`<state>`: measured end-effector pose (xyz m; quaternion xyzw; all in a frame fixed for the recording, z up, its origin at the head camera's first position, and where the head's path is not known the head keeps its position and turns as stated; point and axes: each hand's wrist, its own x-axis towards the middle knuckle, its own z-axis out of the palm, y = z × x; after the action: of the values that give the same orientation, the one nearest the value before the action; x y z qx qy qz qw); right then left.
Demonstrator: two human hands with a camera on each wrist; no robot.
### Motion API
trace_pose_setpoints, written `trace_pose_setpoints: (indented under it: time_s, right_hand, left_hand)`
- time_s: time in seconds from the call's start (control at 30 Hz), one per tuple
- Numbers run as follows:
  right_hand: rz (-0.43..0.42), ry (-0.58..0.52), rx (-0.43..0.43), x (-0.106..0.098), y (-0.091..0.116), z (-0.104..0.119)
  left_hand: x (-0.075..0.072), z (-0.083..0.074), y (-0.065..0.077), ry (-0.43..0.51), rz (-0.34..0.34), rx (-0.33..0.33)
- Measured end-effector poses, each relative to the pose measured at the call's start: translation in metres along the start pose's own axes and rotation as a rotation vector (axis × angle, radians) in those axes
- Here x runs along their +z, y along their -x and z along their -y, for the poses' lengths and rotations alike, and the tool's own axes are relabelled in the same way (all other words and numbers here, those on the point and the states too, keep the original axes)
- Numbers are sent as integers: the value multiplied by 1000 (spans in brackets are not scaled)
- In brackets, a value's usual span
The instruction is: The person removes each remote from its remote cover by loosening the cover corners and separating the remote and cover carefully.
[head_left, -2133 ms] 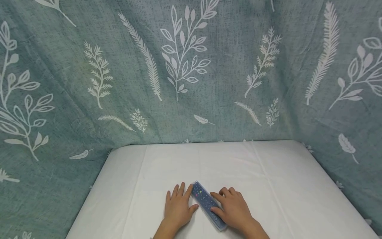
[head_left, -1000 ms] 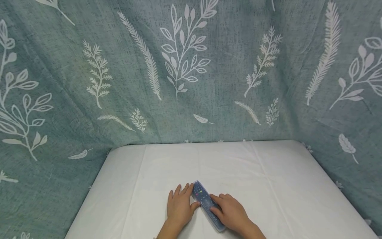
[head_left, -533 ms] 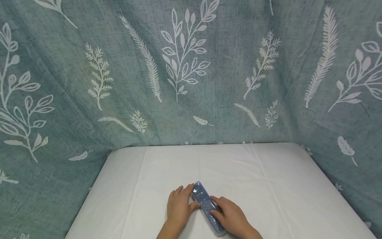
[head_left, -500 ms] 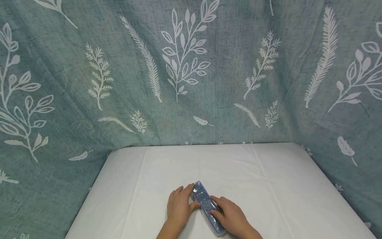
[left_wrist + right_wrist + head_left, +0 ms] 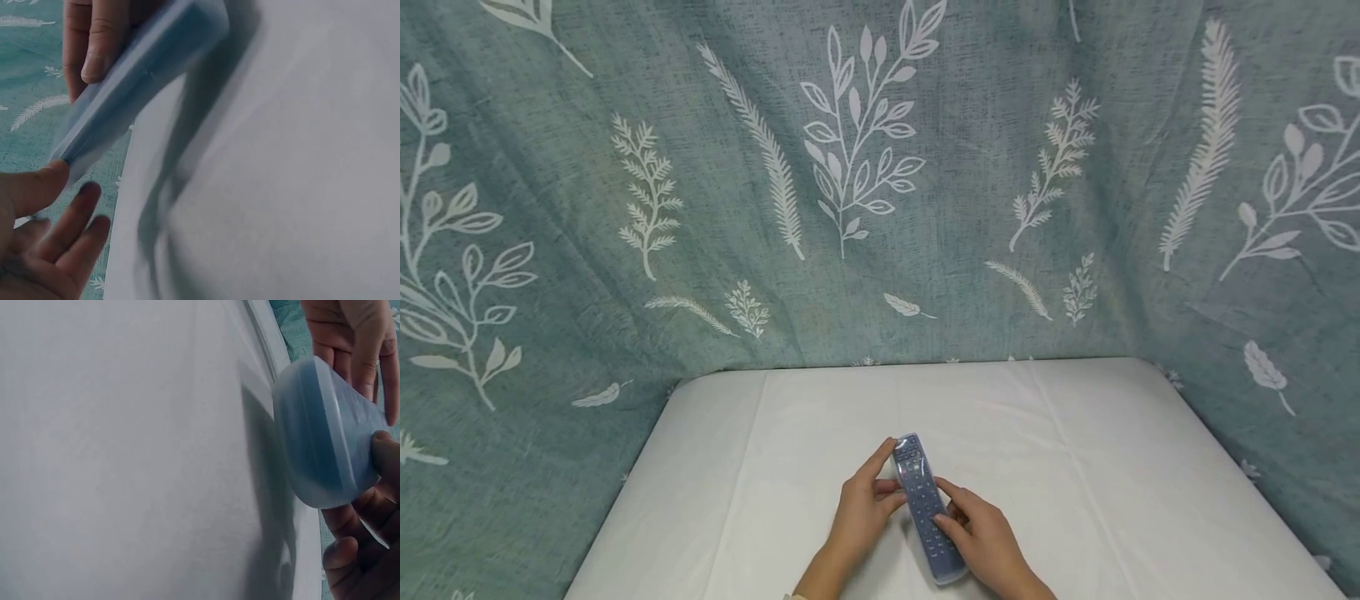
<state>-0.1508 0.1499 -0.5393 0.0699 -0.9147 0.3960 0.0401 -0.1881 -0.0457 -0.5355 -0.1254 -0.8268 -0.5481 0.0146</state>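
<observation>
A dark blue-grey remote control [image 5: 927,515] in a clear plastic cover is held between both hands, buttons up, raised off the white cloth. My left hand [image 5: 859,510] holds its far end, index fingertip at the top left corner and thumb at the left edge; the other fingers are bent below. My right hand [image 5: 988,537] grips the right side nearer the lower end, thumb on the button face and fingers round the edge. In the right wrist view the rounded lower end of the remote control [image 5: 315,440] faces the camera, with a shadow on the cloth beside it.
A white cloth [image 5: 820,417] covers the table. Behind it and on both sides hangs a green curtain [image 5: 940,217] with white leaf prints. The table's far edge [image 5: 925,364] meets the curtain.
The remote control has gone from lying flat on the cloth to being lifted, and turned more upright in the head view. The left hand has moved from beside it to holding its far end.
</observation>
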Motion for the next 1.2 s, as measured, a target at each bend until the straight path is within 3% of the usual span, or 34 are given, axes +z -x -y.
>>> trace_pose_setpoints:
  time_s: [0.17, 0.47, 0.63, 0.73, 0.93, 1.2]
  right_hand:
    - [-34, 5, 15, 1, 0, 1]
    - [-86, 38, 24, -2, 1, 3]
    - [-162, 32, -12, -2, 0, 2]
    - [-187, 38, -27, -1, 0, 2]
    - [-195, 51, -28, 2, -3, 2]
    - [-206, 76, -36, 3, -6, 1]
  left_hand:
    - [1, -6, -3, 174, 39, 1]
    - [6, -15, -4, 280, 59, 5]
    - [11, -17, -2, 273, 25, 42]
    - [13, -18, -2, 277, 0, 31]
    - [15, -18, -5, 302, -23, -19]
    - [17, -16, -8, 276, -59, -15]
